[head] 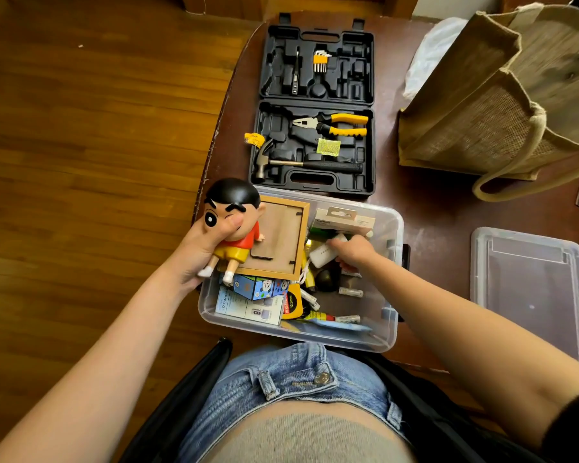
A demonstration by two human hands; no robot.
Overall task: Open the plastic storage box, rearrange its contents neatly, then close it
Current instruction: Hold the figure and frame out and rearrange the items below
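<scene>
Clear box [390, 332] sits open at near edge of table [425, 208], lid [528, 292] off and lying flat to its right, apart from it. L hand [203, 252] grips a figurine [234, 222] w/ black hair, red shirt, yellow shorts; thumb presses across its face, fingers curled behind it. Figurine is held over box's far-left corner, feet hanging over the frame [281, 242], which lies back-up in left half of box. R hand [353, 252] reaches into box's right half, fingers curled round a white gadget [321, 255] w/ a cord; grip looks like a pinch.

Also in box: small blue carton [259, 288] and a white carton [248, 307] near-left, a yellow tape [293, 304] mid, loose batteries [350, 292], a dark round item [326, 280], a hang-tab pack [343, 219] at far-right.

Beyond box, touching or nearly so: open black tool case [315, 105] w/ hammer [301, 163], pliers [335, 124], hex keys [320, 60]. Jute bag [502, 105] stands far-right, white plastic [428, 55] behind it. Wood floor [91, 145] at left.
</scene>
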